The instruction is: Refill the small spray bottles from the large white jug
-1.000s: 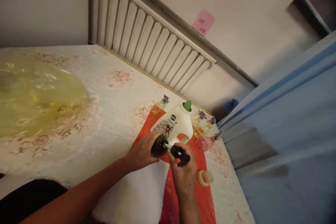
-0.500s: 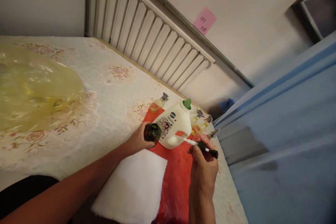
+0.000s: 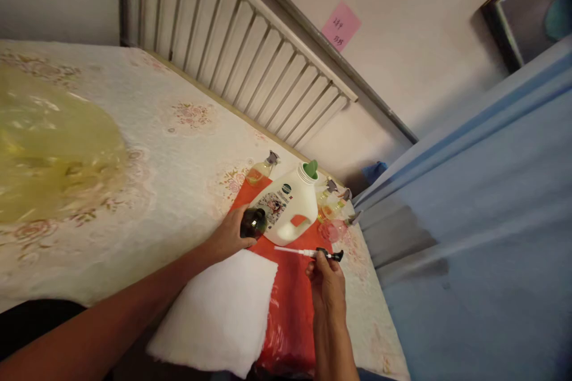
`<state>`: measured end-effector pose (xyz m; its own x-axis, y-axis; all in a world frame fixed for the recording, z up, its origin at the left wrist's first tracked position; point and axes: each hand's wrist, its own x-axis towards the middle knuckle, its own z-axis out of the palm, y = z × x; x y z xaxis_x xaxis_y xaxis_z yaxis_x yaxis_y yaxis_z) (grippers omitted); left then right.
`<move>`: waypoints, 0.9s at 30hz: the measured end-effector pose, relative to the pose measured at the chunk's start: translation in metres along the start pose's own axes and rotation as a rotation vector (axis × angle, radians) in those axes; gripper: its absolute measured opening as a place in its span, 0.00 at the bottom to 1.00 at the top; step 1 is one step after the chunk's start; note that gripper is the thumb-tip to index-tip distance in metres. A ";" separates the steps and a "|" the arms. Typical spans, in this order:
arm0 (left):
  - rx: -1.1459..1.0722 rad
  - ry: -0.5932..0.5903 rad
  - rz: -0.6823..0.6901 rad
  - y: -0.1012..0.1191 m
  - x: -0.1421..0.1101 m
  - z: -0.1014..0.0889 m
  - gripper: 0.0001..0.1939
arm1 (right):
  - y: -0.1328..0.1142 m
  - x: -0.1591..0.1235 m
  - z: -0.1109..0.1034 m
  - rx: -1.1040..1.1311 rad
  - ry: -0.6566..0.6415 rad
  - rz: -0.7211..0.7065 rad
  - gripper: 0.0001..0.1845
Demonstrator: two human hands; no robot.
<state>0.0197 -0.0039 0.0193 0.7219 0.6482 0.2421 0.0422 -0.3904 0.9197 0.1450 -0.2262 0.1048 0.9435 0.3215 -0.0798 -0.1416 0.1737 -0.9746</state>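
My left hand [image 3: 230, 236] is wrapped round a small dark round bottle [image 3: 252, 222] on the red plastic sheet [image 3: 292, 300]. My right hand [image 3: 326, 280] pinches a black pump head with a long white dip tube [image 3: 308, 253], held level and clear of the bottle, the tube pointing left. Just behind both stands a white jug with a green spout and a printed label [image 3: 290, 203].
Several small spray bottles [image 3: 261, 169] with yellow liquid lie around the jug, and a pink one [image 3: 333, 229] lies to its right. A white pad [image 3: 218, 315] lies before me. A yellow plastic sheet [image 3: 49, 143] covers the floral bedspread at left. Slatted headboard behind, blue cloth at right.
My right hand pulled the pump head with its tube out of the dark bottle and moved it to the right. My left hand kept hold of the bottle.
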 end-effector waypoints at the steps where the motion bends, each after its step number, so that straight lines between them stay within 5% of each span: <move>1: -0.003 0.000 0.002 0.000 0.000 0.000 0.45 | -0.002 0.000 0.005 0.002 0.009 -0.013 0.24; 9: -0.096 0.012 0.117 -0.012 0.001 0.004 0.43 | -0.024 -0.002 0.072 -0.158 -0.012 -0.412 0.22; 13: -0.060 0.023 0.062 -0.014 -0.001 0.007 0.46 | -0.014 -0.003 0.088 -0.329 -0.056 -0.462 0.22; 17: -0.029 -0.008 0.105 -0.010 -0.002 0.005 0.46 | -0.004 -0.010 0.090 -0.538 -0.105 -0.548 0.19; 23: -0.017 -0.021 0.082 -0.010 -0.003 0.005 0.46 | -0.004 -0.012 0.084 -0.433 -0.126 -0.476 0.20; 27: -0.025 -0.029 0.055 -0.008 -0.003 0.003 0.46 | -0.009 -0.004 0.062 -0.277 -0.110 -0.395 0.23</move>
<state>0.0197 -0.0050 0.0107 0.7422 0.6073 0.2834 -0.0144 -0.4083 0.9127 0.1241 -0.1712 0.1267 0.8696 0.3803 0.3151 0.3197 0.0527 -0.9460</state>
